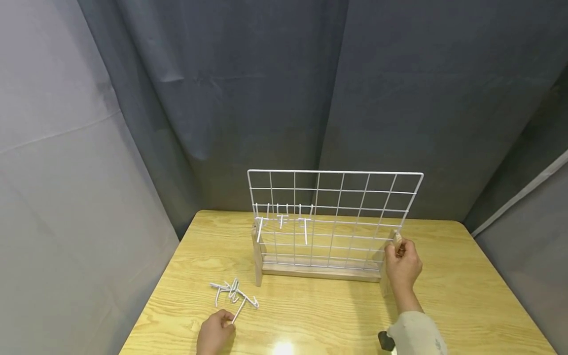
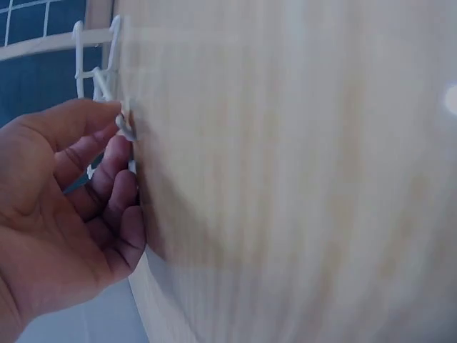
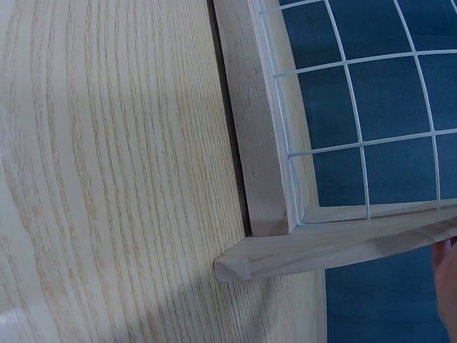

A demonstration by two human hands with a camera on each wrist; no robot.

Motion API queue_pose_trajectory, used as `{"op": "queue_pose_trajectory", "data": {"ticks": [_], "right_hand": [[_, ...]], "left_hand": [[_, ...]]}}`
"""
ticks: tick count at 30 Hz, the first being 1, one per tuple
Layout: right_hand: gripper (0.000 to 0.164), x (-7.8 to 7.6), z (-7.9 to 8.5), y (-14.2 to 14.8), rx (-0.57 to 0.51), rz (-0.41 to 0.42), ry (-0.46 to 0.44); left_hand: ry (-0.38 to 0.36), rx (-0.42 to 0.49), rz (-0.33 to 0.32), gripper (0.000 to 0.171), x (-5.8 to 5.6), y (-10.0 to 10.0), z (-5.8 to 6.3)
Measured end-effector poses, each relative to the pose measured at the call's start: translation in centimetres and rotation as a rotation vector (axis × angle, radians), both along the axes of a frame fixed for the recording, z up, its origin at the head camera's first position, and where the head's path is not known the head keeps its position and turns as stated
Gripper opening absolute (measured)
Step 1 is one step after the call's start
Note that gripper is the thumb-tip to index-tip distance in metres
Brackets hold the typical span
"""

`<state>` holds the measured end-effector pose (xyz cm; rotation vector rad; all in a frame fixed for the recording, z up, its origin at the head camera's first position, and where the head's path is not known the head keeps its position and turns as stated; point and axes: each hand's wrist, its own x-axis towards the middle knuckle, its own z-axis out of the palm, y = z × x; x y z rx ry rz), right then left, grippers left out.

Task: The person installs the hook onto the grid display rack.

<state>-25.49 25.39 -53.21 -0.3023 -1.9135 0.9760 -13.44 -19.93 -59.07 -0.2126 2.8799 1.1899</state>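
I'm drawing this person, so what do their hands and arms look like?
The right hand is bare, its sleeve pale beige with a small grey marking; something black shows beside it. The left hand is bare too; no sleeve shows there.

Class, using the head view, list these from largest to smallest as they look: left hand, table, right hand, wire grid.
1. Table
2. Wire grid
3. Right hand, left hand: too close in size to rank.

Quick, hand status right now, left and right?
Left hand: closed, pinching a white hook.
Right hand: closed, gripping the wooden end post.
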Motion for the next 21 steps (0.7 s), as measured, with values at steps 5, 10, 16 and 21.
{"op": "queue_pose_trajectory", "data": {"ticks": [5,10,16,21], "right_hand": [[0.015,0.0,0.1,0.1,0.004,-0.001,0.0],[0.014,0.1,-0.1,0.0,-0.007,0.002,-0.016],[0.015,0.0,-0.1,-0.1,-0.011,0.003,-0.008],[0.015,-0.1,0.0,-0.2,-0.011,0.003,0.001]], "left_hand": [[0.066,0.068,0.033,0.027,-0.5,0.1,-0.3],[0.135,0.138,0.019,0.034,-1.0,0.3,-0.7],[0.152,0.216,-0.011,0.04,-1.5,0.4,-0.9],[0.15,0.195,0.006,0.037,-1.7,0.5,-1.4]]}}
